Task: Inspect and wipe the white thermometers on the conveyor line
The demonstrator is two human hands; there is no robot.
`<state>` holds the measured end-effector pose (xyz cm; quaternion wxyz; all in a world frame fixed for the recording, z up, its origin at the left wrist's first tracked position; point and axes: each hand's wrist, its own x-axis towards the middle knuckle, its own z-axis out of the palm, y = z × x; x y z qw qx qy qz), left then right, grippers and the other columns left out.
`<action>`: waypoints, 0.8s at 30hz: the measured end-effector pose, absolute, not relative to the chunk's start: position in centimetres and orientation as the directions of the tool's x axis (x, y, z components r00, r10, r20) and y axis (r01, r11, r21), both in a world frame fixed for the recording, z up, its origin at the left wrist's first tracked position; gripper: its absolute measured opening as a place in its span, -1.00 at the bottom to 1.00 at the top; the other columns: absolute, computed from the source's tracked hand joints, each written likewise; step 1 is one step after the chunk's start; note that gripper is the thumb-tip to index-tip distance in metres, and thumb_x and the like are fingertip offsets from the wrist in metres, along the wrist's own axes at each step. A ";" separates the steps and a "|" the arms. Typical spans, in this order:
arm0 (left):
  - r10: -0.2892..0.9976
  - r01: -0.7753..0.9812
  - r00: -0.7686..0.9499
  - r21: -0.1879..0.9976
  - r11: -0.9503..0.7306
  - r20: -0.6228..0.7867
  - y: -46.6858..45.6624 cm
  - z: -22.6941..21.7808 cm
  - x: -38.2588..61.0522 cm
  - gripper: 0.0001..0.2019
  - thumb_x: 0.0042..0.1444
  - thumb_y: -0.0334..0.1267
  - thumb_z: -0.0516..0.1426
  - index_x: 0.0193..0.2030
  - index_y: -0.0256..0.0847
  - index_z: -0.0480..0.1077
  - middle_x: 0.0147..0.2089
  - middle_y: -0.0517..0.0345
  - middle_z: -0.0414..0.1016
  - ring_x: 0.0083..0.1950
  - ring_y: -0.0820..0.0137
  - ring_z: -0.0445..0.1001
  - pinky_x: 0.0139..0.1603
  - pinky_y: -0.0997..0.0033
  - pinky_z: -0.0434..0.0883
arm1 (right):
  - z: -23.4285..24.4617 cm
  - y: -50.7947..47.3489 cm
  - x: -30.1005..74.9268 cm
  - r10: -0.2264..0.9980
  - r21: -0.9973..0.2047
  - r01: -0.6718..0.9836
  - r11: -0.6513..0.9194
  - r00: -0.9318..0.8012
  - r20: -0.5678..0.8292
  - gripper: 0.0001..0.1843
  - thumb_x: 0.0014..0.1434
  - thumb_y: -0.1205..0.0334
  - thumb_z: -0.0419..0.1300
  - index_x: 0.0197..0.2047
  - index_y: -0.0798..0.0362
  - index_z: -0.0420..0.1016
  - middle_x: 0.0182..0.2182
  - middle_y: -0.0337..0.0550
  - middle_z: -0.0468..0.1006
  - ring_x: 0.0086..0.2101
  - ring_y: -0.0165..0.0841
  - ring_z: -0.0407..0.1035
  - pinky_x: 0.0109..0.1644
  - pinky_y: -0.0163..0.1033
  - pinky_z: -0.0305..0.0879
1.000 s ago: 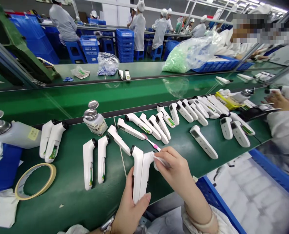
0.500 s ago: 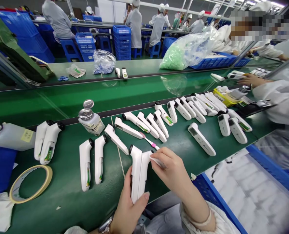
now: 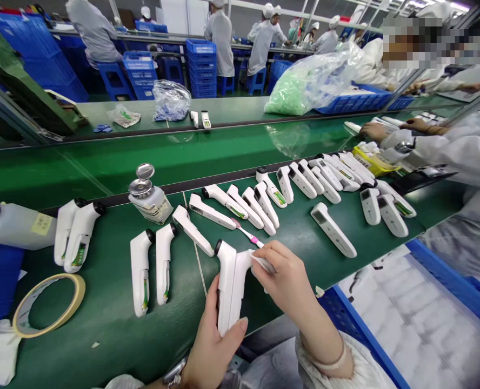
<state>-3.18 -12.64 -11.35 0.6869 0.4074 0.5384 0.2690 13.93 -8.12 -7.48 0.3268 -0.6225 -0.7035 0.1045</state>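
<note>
My left hand (image 3: 213, 346) is wrapped round the lower ends of two white handheld thermometers (image 3: 230, 283) held side by side on the green mat (image 3: 110, 335). My right hand (image 3: 282, 278) pinches a small white cloth (image 3: 261, 263) against the head of the right one. A pink-tipped toothbrush (image 3: 248, 235) lies just behind my right hand. Several more white thermometers lie in rows across the mat, one pair (image 3: 151, 270) to the left of my hands and a single one (image 3: 332, 229) to the right.
A metal-capped liquid dispenser bottle (image 3: 148, 197) stands behind the thermometers. A ring of tape (image 3: 47, 305) lies at the left. A co-worker's sleeved arms (image 3: 446, 146) reach over the conveyor belt (image 3: 183, 154) at the right. Blue trays (image 3: 426, 319) sit below the bench edge.
My hands and the two thermometers have barely moved. The co-worker's arm at the right has reached further left over the conveyor belt.
</note>
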 end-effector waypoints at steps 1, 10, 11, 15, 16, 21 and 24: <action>0.805 0.064 0.278 0.846 0.529 -0.524 -12.6 -11.3 -3.1 -0.22 0.05 -0.06 0.11 0.34 -0.08 -0.20 0.25 -0.09 0.15 0.20 0.11 0.21 0.21 0.13 0.15 | -7.5 -8.1 13.9 0.944 -0.553 0.806 0.212 -0.024 0.328 -0.87 0.13 0.40 0.10 -0.35 0.14 0.48 -0.43 -0.10 0.43 -0.40 -0.29 0.37 -0.38 -0.25 0.27; 0.830 0.078 0.283 0.874 0.479 -0.480 -12.8 -11.7 -3.3 -0.26 0.06 -0.09 0.11 0.32 -0.06 -0.15 0.25 -0.07 0.13 0.20 0.10 0.19 0.22 0.10 0.10 | -7.4 -8.2 14.1 0.941 -0.549 0.806 0.219 -0.026 0.336 -0.86 0.14 0.41 0.09 -0.34 0.14 0.48 -0.43 -0.11 0.43 -0.41 -0.32 0.37 -0.38 -0.26 0.26; 0.827 0.086 0.297 0.876 0.474 -0.477 -12.7 -11.8 -3.3 -0.26 0.07 -0.09 0.11 0.33 -0.06 -0.17 0.25 -0.07 0.13 0.20 0.11 0.20 0.22 0.11 0.11 | -7.3 -8.3 14.1 0.942 -0.549 0.804 0.229 -0.042 0.332 -0.86 0.13 0.42 0.09 -0.35 0.13 0.48 -0.43 -0.12 0.43 -0.41 -0.33 0.37 -0.38 -0.27 0.26; 0.820 0.090 0.318 0.877 0.473 -0.475 -12.7 -11.8 -3.5 -0.26 0.08 -0.10 0.10 0.33 -0.06 -0.19 0.24 -0.07 0.15 0.19 0.13 0.22 0.22 0.13 0.12 | -7.4 -8.3 14.5 0.942 -0.543 0.814 0.209 -0.017 0.337 -0.87 0.14 0.40 0.10 -0.33 0.13 0.48 -0.42 -0.10 0.44 -0.40 -0.31 0.37 -0.36 -0.25 0.27; 0.822 0.086 0.310 0.875 0.476 -0.478 -12.7 -11.8 -3.5 -0.27 0.08 -0.10 0.10 0.33 -0.06 -0.18 0.25 -0.07 0.15 0.20 0.12 0.21 0.23 0.12 0.11 | -7.4 -8.3 14.5 0.940 -0.540 0.817 0.200 -0.004 0.341 -0.87 0.14 0.39 0.10 -0.33 0.13 0.48 -0.42 -0.10 0.44 -0.40 -0.30 0.37 -0.36 -0.24 0.27; 0.829 0.094 0.317 0.885 0.456 -0.461 -12.7 -11.9 -3.5 -0.28 0.10 -0.12 0.10 0.33 -0.07 -0.17 0.25 -0.06 0.14 0.21 0.14 0.20 0.24 0.14 0.10 | -7.3 -8.4 14.3 0.941 -0.535 0.811 0.235 -0.051 0.336 -0.85 0.14 0.41 0.09 -0.34 0.11 0.48 -0.43 -0.12 0.44 -0.41 -0.33 0.37 -0.36 -0.27 0.28; 0.840 0.082 0.305 0.891 0.447 -0.449 -12.8 -12.2 -3.6 -0.26 0.08 -0.11 0.11 0.34 -0.08 -0.16 0.22 -0.07 0.20 0.19 0.15 0.24 0.23 0.16 0.13 | -7.3 -8.3 14.3 0.941 -0.530 0.815 0.235 -0.055 0.333 -0.85 0.14 0.40 0.09 -0.33 0.13 0.49 -0.42 -0.10 0.45 -0.40 -0.31 0.38 -0.36 -0.26 0.28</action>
